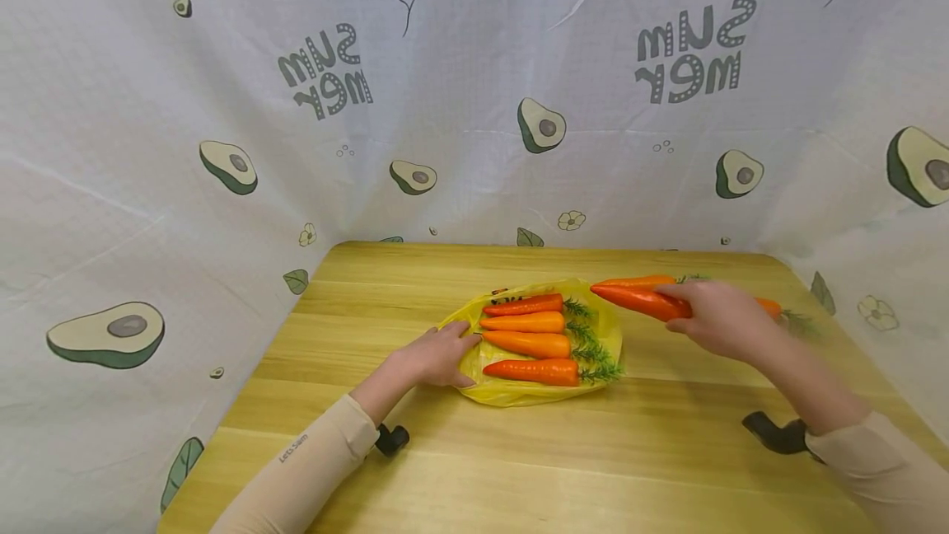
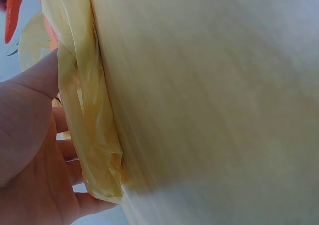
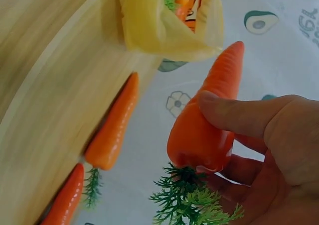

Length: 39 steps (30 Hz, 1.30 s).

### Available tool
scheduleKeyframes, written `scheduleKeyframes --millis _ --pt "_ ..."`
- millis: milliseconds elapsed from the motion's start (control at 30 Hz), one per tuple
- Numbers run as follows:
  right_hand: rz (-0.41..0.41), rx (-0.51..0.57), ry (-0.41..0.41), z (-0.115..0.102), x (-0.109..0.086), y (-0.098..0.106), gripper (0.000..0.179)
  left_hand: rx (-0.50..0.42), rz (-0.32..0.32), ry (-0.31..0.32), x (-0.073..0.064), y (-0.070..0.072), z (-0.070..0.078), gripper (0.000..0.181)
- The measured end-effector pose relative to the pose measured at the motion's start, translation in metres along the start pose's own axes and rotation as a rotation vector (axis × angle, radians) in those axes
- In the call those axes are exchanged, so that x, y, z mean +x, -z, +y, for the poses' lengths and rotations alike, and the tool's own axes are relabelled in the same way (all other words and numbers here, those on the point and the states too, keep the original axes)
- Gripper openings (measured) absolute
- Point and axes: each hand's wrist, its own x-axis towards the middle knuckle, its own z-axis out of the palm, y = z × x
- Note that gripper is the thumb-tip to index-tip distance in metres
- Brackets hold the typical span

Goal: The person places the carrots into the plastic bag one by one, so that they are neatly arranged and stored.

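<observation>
My right hand (image 1: 715, 316) grips an orange-red carrot (image 3: 207, 120) with green leafy tops, lifted above the table to the right of the yellow plastic bag (image 1: 511, 396). Thumb and fingers lie on either side of its thick part, and its tip points toward the bag. Several carrots (image 1: 522, 343) lie side by side on the spread bag, tips to the left, tops to the right. At the bag's left edge rests my left hand (image 1: 441, 353), fingers spread. In the left wrist view, yellow plastic (image 2: 92, 110) partly hides those fingers.
On the table's right side lie an orange carrot (image 3: 112, 128) and a redder carrot (image 3: 65, 197), partly hidden by my right hand in the head view. The wooden table (image 1: 482, 460) meets a printed white sheet (image 1: 474, 105) at the back and sides.
</observation>
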Motion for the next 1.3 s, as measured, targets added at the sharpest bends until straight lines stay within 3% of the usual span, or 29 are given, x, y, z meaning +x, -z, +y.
scheduleKeyframes --millis 367,967,1300 --pt "0.005 -0.009 0.029 -0.025 0.015 0.003 0.05 0.001 -0.008 0.006 -0.003 0.003 0.003 0.082" --pt "-0.024 0.01 0.072 -0.059 0.045 -0.013 0.047 -0.001 -0.009 0.008 -0.003 0.003 0.004 0.081" --pt "-0.028 -0.008 0.135 -0.077 0.061 -0.021 0.043 0.005 -0.01 0.016 -0.002 0.004 0.005 0.081"
